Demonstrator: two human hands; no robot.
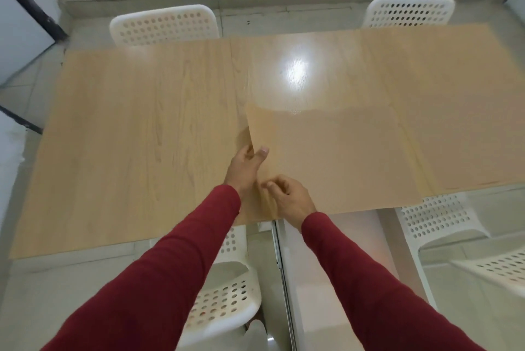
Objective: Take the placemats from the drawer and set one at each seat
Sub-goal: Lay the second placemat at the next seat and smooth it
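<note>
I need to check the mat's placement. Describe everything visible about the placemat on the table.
The placemat is a thin, flat, tan rectangular sheet, plain and close in colour to the wooden table under it. It lies at the near edge, right of centre, with its near edge about at the table edge. The left hand pinches its left edge, thumb on top, lifting that side slightly. The right hand rests at its near left corner.
</note>
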